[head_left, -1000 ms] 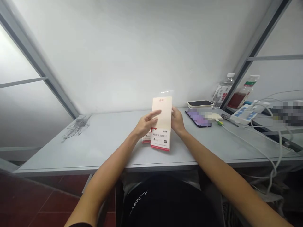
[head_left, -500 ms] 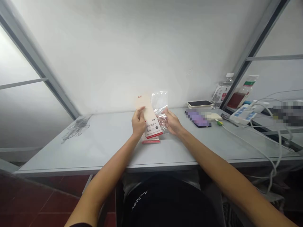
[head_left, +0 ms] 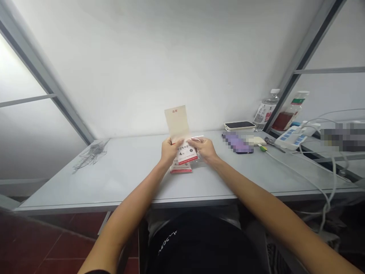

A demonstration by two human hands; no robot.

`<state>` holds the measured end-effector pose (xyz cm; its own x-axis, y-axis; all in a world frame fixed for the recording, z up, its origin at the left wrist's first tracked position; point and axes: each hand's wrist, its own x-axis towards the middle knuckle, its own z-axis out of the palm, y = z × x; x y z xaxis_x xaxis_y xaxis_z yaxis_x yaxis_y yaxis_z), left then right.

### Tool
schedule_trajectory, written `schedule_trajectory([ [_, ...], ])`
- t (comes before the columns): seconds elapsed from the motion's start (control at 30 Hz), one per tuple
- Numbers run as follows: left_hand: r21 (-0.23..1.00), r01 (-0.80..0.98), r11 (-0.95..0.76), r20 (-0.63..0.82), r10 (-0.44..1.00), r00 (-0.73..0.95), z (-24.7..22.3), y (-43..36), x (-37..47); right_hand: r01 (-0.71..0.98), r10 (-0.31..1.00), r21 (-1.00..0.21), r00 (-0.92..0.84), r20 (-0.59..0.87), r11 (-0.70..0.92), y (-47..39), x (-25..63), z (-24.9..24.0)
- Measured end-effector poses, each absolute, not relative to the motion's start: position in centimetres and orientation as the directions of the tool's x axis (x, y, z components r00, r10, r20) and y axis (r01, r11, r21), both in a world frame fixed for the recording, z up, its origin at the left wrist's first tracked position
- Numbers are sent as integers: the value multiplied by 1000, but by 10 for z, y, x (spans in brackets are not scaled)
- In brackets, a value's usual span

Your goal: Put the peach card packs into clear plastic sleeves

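A long cream card (head_left: 177, 123) with red and black print and a red lower edge stands tilted up above the desk. My left hand (head_left: 170, 149) grips its left side, the thumb across its front. My right hand (head_left: 203, 148) pinches a clear plastic sleeve (head_left: 199, 156) at the card's right side; its thumb reaches the card's edge. Whether that thumb also presses on the card cannot be told. Below the card, a similar printed packet (head_left: 181, 168) with a red edge lies on the desk.
On the grey desk (head_left: 128, 171), a phone (head_left: 240, 125), a purple item (head_left: 238, 142), a white adapter with cable (head_left: 256, 141) and a power strip (head_left: 296, 136) lie to the right. Two bottles (head_left: 267, 112) stand behind. Dark scribbles (head_left: 92, 154) mark the left side.
The card has turned more upright, and my left hand has moved slightly right. My right hand has come in against the card, and the clear sleeve has dropped lower and is now mostly hidden.
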<state>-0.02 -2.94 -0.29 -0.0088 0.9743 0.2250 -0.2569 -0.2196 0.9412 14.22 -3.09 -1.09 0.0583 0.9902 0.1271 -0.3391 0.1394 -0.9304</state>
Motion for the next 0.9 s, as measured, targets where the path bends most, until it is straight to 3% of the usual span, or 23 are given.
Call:
schedule_trajectory([
  [0.1, 938, -300, -171, 159, 985, -64, 1, -29, -5, -344, 986, -924, 54, 156, 165, -31, 145, -9],
  [0.23, 934, -351, 65, -22, 992, 128, 5, -29, -10, -312, 980, -929, 33, 198, 199, -33, 148, -5],
  [0.3, 940, -324, 109, -41, 977, 207, 4, -29, -11, -331, 978, -921, 34, 206, 206, -33, 149, -4],
  [0.47, 960, -272, -64, 157, 929, 335, 2, -31, -10, -310, 990, -943, -19, 137, 124, -30, 152, -6],
  [0.77, 924, -329, -196, 197, 980, -29, 1, -26, -9, -235, 987, -972, -155, 51, 14, -28, 160, -3],
  [0.9, 927, -268, -263, 275, 961, 8, 4, -26, -15, -271, 985, -962, -173, 1, -46, -30, 165, 1],
])
